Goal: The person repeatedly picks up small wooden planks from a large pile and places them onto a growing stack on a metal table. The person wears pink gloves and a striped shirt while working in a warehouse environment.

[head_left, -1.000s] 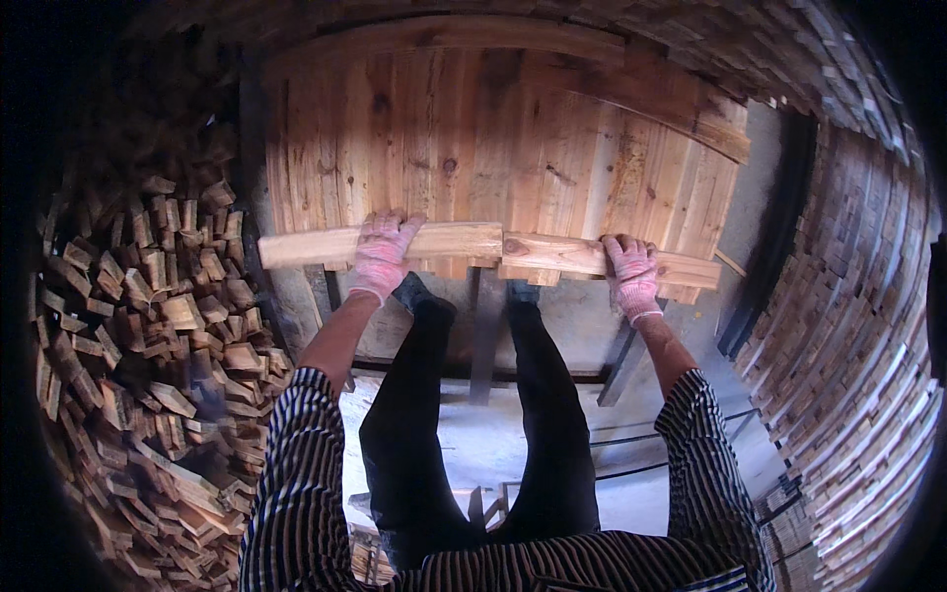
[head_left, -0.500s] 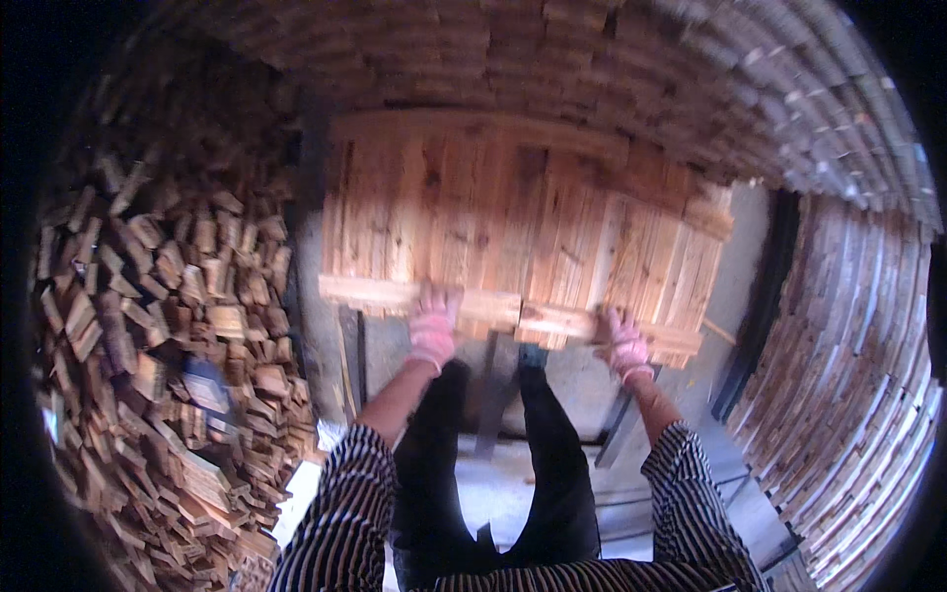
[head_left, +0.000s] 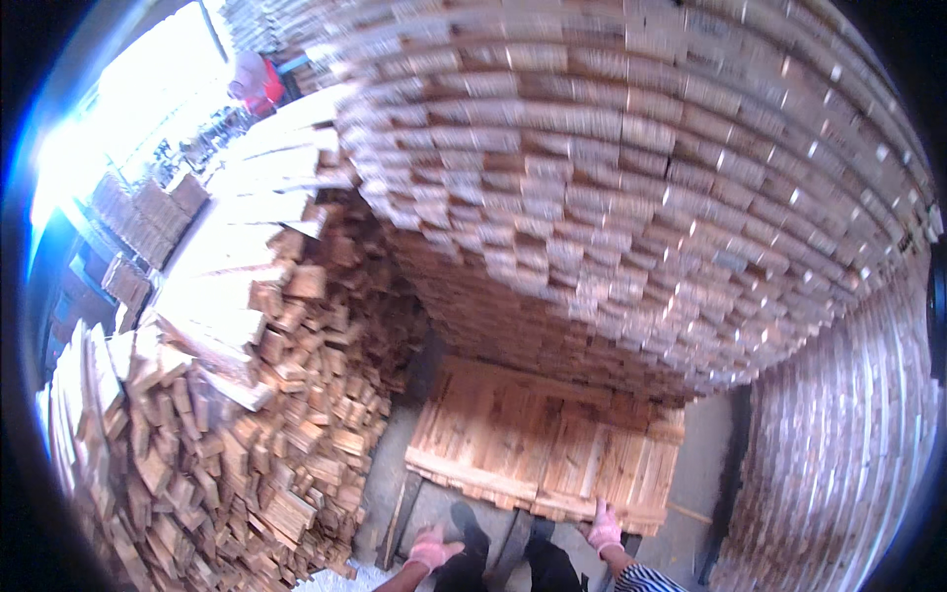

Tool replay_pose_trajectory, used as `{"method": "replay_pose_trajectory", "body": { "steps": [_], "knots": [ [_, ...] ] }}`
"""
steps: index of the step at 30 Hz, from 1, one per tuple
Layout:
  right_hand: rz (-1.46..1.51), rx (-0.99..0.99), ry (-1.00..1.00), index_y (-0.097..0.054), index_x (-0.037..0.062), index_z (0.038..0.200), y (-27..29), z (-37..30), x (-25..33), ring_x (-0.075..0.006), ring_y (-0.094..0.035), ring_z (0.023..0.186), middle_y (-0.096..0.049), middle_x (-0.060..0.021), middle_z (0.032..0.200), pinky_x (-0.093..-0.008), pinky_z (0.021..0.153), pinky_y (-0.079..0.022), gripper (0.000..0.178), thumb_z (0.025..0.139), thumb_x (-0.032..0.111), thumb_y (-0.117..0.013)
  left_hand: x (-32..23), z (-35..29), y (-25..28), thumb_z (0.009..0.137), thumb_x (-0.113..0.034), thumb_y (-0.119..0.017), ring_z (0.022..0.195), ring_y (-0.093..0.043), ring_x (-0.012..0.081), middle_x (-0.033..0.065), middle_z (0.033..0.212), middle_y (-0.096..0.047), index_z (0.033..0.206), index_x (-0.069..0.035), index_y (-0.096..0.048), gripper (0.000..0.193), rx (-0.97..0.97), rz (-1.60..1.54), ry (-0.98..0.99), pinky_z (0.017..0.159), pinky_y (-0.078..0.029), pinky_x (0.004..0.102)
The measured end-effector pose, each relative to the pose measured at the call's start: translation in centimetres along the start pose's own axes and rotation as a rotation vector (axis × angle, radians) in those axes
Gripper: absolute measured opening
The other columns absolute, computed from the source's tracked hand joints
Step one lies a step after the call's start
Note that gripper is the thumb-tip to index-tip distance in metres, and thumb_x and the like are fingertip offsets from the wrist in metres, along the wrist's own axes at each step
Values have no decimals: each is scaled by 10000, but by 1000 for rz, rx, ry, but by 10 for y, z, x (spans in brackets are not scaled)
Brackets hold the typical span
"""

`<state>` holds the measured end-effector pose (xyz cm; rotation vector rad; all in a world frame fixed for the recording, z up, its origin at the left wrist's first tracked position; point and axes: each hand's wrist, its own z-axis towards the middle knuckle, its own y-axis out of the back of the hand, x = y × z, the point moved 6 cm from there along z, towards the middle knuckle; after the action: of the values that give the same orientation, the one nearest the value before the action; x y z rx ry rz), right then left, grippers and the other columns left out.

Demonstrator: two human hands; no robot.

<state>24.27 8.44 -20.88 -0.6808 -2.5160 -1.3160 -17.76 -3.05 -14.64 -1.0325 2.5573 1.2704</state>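
Both my hands wear pink gloves. My left hand (head_left: 432, 549) hangs just in front of a low, flat stack of planks (head_left: 533, 434), apart from it, with the thumb spread from the fingers. At the stack's front edge, towards its right end, my right hand (head_left: 603, 531) rests with its fingers stretched out onto the wood. The planks lie side by side in two adjoining sections, with a strip of wood along the front. Below the stack, dark rails (head_left: 400, 518) run across the floor towards my feet.
Tall walls of stacked boards rise beyond the planks (head_left: 592, 217) and on the right (head_left: 829, 424). A jumbled heap of short wood pieces (head_left: 296, 444) fills the left, with pale boards (head_left: 237, 237) on top. Far back left, a person in red (head_left: 258, 84) stands near bright light.
My view has tilted up and left, showing more of the board wall and wood heap. My left hand has come off the plank stack's front edge; my right hand remains there.
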Motion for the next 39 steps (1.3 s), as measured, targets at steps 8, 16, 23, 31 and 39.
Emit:
{"method": "replay_pose_trajectory", "body": {
  "steps": [8,16,23,31,39],
  "knots": [
    [17,-8,24,-288,165,1573,58,-21,36,-476,-514,1322,-470,-276,1463,-505,1072,-479,1027,747,348,-870,40,-86,77,779,-602,-782,1318,-557,416,257,1397,-602,1507,-61,-475,957,-170,-138,229,1108,-446,453],
    [-22,-50,277,-286,169,1580,115,18,153,-474,-512,1326,-469,-276,1472,-505,1078,-474,1000,774,384,-837,13,-86,153,801,-556,-782,1333,-542,414,249,1423,-584,1515,-60,-467,925,-356,-250,164,1121,-433,456],
    [-83,2,507,-284,173,1587,130,35,264,-472,-511,1330,-469,-275,1479,-505,1084,-470,977,798,415,-808,20,-116,171,821,-516,-782,1346,-528,412,242,1445,-568,1523,-58,-460,897,-448,-348,199,1133,-422,459],
    [-199,79,711,-281,177,1595,104,41,371,-470,-508,1334,-468,-274,1488,-504,1090,-465,954,826,451,-774,69,-179,149,843,-471,-781,1361,-513,410,234,1470,-550,1531,-57,-452,868,-568,-483,366,1146,-409,462],
    [-260,118,776,-279,182,1602,67,35,433,-468,-506,1338,-467,-274,1497,-504,1097,-460,932,853,487,-741,132,-254,115,865,-425,-781,1376,-497,408,226,1496,-531,1539,-55,-444,840,-672,-600,547,1159,-396,465]
  ]
}}
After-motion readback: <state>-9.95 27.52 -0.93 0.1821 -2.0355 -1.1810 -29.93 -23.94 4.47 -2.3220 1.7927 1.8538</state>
